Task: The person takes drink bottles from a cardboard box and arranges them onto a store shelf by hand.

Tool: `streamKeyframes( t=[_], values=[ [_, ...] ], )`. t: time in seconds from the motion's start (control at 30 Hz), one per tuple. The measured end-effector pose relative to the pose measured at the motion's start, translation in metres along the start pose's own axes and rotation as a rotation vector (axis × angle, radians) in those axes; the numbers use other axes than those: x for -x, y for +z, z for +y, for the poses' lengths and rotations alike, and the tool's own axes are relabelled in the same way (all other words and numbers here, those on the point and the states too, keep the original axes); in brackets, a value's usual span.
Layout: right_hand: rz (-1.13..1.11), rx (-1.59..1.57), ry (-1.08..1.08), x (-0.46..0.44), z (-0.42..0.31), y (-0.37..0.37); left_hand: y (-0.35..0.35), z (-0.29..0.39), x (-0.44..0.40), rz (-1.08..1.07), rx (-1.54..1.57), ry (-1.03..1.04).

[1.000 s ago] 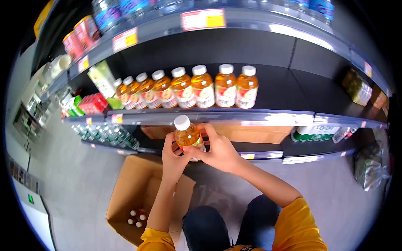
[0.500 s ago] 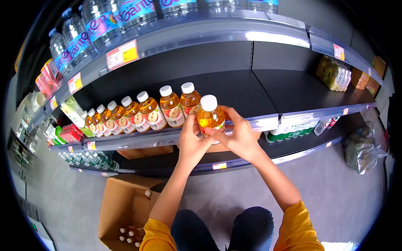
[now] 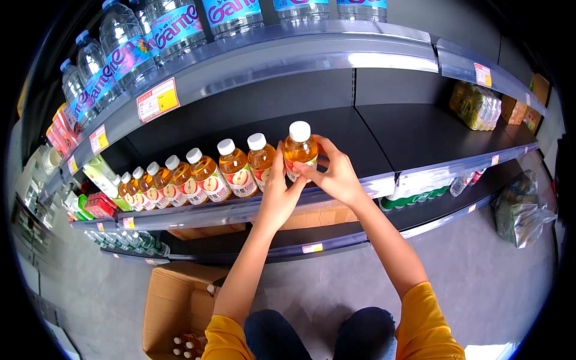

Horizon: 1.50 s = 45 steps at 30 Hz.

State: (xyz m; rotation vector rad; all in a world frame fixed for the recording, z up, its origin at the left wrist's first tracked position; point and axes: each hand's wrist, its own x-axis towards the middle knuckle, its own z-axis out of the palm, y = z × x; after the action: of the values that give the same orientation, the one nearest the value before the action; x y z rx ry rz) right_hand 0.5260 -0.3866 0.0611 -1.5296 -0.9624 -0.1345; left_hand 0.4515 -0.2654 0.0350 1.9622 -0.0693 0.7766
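Both my hands close around one white-capped bottle of apple drink [image 3: 301, 149] at the front of the middle shelf. My left hand [image 3: 279, 191] grips its left side, and my right hand [image 3: 333, 174] wraps its right side with the thumb across the front. The bottle is upright; its base is hidden by my fingers, so I cannot tell whether it touches the shelf. Just left of it, a row of matching apple drink bottles [image 3: 207, 175] lines the shelf edge, labels facing out.
An open cardboard box [image 3: 171, 300] with more bottles sits on the floor at left. Large water bottles [image 3: 174, 27] fill the upper shelf, whose front lip [image 3: 288, 63] overhangs. Shrink-wrapped cans [image 3: 476, 106] stand far right, a plastic bag [image 3: 521, 210] below.
The held bottle has moved inward over the shelf, closer to the end of the row. My view has shifted slightly, so the shelf bottles appear lower and further left.
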Motion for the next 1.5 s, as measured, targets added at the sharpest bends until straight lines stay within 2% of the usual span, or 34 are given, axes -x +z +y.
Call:
streamKeyframes(
  t=[0.07,0.3,0.47,0.57,1.1,1.2,1.27,1.4,1.5],
  values=[
    [-0.095,-0.041,0.023,-0.002,0.001,-0.004,0.003,-0.004,0.002,0.010,-0.017,0.002],
    [-0.100,-0.072,0.006,0.002,0.030,-0.003,0.011,-0.015,0.016,-0.012,0.071,-0.065],
    [-0.174,-0.119,0.100,0.001,0.025,-0.004,0.008,-0.009,0.022,-0.025,0.101,-0.100],
    [-0.178,-0.236,0.126,0.000,0.029,-0.003,0.008,-0.007,0.025,-0.033,0.080,-0.097],
    [-0.154,-0.409,0.161,0.002,0.042,0.009,0.024,-0.008,0.051,0.112,0.103,-0.104],
    [-0.101,-0.311,0.136,0.009,0.043,0.009,0.023,-0.008,0.054,0.108,0.118,-0.100],
    [-0.049,0.023,0.119,0.014,0.041,0.007,0.021,-0.008,0.054,0.081,0.144,-0.148],
    [0.003,0.019,0.086,0.018,0.038,0.011,0.021,-0.015,0.055,0.093,0.154,-0.103],
    [-0.008,0.029,0.064,0.016,0.039,0.015,0.021,-0.009,0.057,0.104,0.155,-0.147]
  ],
)
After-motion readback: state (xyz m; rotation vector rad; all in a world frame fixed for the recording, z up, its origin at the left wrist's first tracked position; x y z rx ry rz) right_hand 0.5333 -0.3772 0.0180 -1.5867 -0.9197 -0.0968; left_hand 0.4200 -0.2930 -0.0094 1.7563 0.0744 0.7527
